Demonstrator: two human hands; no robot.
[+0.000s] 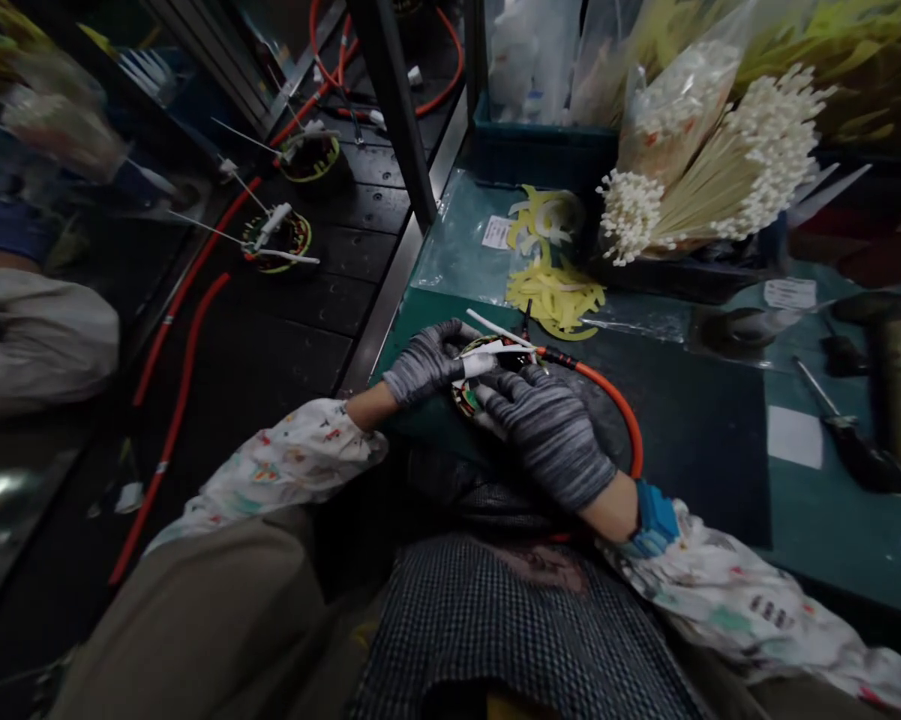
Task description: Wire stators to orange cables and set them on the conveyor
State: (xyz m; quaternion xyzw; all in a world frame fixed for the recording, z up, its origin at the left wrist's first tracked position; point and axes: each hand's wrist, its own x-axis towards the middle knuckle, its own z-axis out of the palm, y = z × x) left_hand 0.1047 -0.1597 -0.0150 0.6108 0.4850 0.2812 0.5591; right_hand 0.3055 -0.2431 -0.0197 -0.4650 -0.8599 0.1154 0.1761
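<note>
A round motor stator (465,402) with white sleeves and wires sits at the bench's near edge, between my two hands, which partly cover it. My left hand (431,362), in a grey striped glove, closes around its left side, the thumb and fingers beside a white sleeve (478,364). Over the right side bends my right hand (555,430), gloved alike, its fingertips on the stator by the white leads. A thin white tube (499,328) sticks up at the back. From the stator's far right side an orange cable (626,405) curves round toward me.
On the dark conveyor at left stand two similar stators (277,240) (311,160) beside orange cables (187,365). A co-worker's sleeve (41,335) is at far left. Yellow strips (555,290), white-tipped sticks (727,170) and a screwdriver (862,450) lie on the bench. A metal post (397,110) rises beside it.
</note>
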